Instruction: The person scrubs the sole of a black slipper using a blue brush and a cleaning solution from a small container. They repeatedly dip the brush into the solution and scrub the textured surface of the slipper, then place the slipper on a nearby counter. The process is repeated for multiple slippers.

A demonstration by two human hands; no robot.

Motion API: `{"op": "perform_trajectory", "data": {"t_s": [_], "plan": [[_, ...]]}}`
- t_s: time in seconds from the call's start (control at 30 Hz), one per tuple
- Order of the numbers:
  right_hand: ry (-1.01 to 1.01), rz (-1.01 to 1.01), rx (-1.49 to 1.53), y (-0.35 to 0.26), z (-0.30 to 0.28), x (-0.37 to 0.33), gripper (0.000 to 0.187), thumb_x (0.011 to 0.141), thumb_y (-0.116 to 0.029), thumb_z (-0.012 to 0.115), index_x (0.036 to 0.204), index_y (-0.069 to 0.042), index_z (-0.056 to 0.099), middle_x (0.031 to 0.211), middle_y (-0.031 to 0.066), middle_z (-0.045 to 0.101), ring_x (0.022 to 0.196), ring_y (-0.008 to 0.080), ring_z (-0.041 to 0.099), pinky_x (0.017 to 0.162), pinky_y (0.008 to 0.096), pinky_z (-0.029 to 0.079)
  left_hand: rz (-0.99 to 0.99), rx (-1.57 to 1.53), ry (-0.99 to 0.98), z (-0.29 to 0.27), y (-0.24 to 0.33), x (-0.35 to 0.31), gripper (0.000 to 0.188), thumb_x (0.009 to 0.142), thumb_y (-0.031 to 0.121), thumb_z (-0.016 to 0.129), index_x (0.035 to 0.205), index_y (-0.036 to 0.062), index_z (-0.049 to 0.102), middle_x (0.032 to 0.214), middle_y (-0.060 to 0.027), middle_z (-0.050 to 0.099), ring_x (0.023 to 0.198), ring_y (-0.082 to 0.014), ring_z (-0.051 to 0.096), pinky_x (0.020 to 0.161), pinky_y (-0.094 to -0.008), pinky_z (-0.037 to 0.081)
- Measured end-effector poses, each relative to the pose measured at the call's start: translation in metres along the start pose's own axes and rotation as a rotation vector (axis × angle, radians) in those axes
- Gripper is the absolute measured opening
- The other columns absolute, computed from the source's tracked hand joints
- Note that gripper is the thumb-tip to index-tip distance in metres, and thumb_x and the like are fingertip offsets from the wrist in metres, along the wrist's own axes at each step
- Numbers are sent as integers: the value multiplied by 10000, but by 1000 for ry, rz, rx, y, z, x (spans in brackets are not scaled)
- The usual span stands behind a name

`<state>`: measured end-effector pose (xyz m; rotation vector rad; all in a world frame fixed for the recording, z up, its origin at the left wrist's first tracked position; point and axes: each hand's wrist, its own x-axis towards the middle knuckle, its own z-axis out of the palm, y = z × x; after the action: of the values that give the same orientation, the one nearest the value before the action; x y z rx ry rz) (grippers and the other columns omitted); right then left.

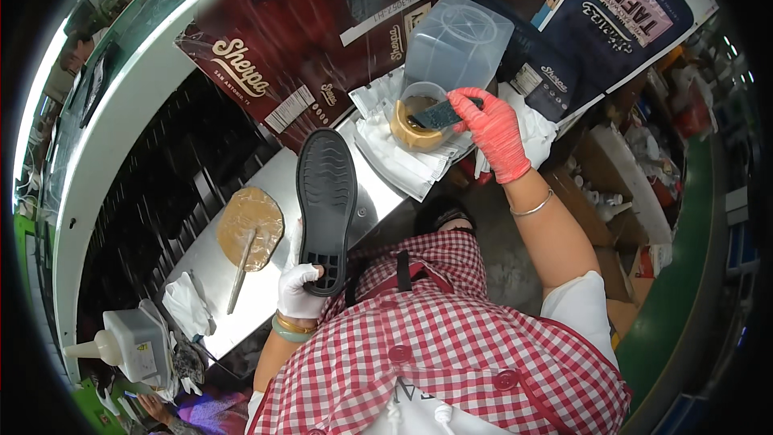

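My left hand (301,293), in a white glove with bare fingertips, grips the heel end of a black shoe sole (325,193). The sole stands lengthwise away from me, its ridged face and open heel grid showing. In a coral-red glove, my right hand (493,130) pinches a dark, flat tool (439,116). The tool slants down over a clear plastic cup (419,138) with a thick tan crust round its rim. Its lower end reaches into the cup's mouth; whether it touches the contents I cannot tell. White paper sheets (415,175) lie under the cup.
A large translucent container (459,40) stands behind the cup, before maroon printed boxes (266,64). On the metal bench (270,294) lie a tan disc (233,221) with a stick on it and a white cloth (185,304). A nozzled bottle (137,346) and another person's hand (153,408) are lower left.
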<state>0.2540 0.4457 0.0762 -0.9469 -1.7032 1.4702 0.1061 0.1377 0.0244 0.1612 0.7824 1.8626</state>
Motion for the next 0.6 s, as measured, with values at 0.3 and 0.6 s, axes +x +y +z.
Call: {"op": "perform_trajectory", "data": {"t_s": [0.3, 0.6], "plan": [[-32, -3, 42, 2, -1, 3, 275, 849, -225, 635, 981, 16, 634, 794, 39, 638, 614, 94, 579, 575, 210, 466, -33, -78, -104, 0, -5, 13, 640, 868, 329, 547, 1408, 153, 253, 1251, -192, 478, 1084, -360, 540, 848, -439, 499], [-32, 138, 320, -14, 13, -45, 218, 916, -223, 533, 958, -35, 635, 756, 20, 631, 539, 34, 551, 451, 145, 378, -73, -110, -70, 2, -9, 27, 632, 874, 398, 513, 1285, -65, 387, 1144, -321, 523, 985, -368, 590, 815, -412, 525]]}}
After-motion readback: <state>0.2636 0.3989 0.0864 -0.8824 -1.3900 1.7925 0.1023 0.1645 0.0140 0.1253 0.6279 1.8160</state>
